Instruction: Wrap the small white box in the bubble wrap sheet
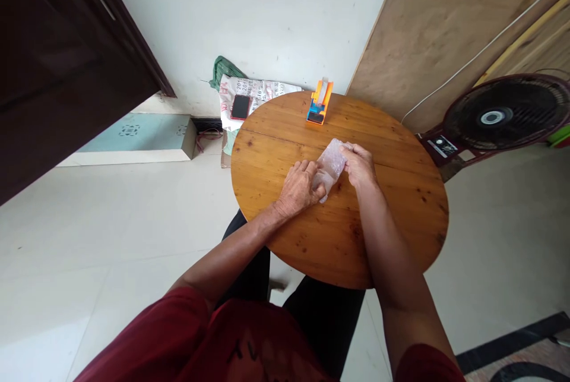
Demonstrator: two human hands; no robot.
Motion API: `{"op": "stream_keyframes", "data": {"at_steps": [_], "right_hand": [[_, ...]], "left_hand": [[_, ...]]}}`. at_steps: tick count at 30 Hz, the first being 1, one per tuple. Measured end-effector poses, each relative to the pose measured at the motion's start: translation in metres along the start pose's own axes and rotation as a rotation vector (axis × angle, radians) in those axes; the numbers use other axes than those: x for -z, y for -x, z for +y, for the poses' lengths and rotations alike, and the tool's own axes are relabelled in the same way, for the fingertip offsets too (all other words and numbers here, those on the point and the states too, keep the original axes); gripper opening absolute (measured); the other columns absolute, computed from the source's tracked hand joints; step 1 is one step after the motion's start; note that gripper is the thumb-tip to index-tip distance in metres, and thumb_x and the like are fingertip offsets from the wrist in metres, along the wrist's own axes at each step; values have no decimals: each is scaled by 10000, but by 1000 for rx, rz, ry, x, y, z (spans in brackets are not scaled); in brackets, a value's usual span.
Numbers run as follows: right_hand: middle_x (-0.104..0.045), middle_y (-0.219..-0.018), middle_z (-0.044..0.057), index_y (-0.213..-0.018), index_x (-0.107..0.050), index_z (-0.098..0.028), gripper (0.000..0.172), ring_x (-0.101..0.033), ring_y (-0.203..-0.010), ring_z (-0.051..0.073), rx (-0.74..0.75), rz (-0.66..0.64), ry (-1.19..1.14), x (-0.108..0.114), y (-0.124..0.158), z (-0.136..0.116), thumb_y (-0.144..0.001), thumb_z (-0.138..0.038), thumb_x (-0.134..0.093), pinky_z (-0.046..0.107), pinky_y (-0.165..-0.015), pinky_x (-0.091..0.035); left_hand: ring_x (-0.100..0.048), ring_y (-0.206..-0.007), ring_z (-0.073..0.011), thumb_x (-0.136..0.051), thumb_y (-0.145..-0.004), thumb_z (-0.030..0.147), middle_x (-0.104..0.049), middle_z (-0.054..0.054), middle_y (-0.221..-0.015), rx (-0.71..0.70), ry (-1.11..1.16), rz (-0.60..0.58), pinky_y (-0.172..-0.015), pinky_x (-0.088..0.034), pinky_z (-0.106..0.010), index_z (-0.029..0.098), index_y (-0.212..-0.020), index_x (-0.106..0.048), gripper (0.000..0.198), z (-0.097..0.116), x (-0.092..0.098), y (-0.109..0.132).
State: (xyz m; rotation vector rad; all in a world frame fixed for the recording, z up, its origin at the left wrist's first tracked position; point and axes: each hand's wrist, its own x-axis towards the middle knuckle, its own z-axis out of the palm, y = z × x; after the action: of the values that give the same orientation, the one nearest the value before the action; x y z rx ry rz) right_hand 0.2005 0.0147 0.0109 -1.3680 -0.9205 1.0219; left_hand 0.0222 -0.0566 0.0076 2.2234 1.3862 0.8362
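Observation:
A small bundle of clear bubble wrap [333,159] lies at a slant over the middle of the round wooden table [401,204]. Whatever may be inside it cannot be made out. My left hand [301,186] is closed on its near left end, thumb on the near side and fingers bent over the far side. At its upper right edge my right hand [358,163] pinches the wrap between thumb and fingers. Beyond both hands, near the table's far edge, stands an orange and blue tape dispenser [319,103] with a roll of clear tape.
A dark phone [240,107] rests on a white printed sack [271,90] behind the table's far left edge. To the right stands a dark red fan [490,116]. A white wall [267,13] and a brown board [427,25] rise behind. A dark door [66,61] is at left.

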Motion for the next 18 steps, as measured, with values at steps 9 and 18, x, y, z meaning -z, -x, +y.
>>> {"op": "stream_keyframes", "data": {"at_steps": [9, 18], "right_hand": [[-685, -745, -10, -691, -609, -210, 343, -590, -664, 164, -25, 11, -15, 6, -20, 25, -521, -408, -832, 264, -541, -473], [-711, -896, 13, -670, -590, -203, 327, -600, -778, 171, 14, -16, -46, 5, -24, 33, -514, -405, -796, 271, -611, -476]], "left_hand": [[-583, -1119, -274, -587, -840, 182, -652, -106, -1183, -92, -199, -235, -1033, -458, -399, 209, -1414, -542, 576, 14, 26, -17], [-626, -996, -236, -514, -885, 161, -660, -119, -1021, -284, -267, -378, -921, -496, -329, 133, -1017, -732, 257, 8, 33, -30]]}}
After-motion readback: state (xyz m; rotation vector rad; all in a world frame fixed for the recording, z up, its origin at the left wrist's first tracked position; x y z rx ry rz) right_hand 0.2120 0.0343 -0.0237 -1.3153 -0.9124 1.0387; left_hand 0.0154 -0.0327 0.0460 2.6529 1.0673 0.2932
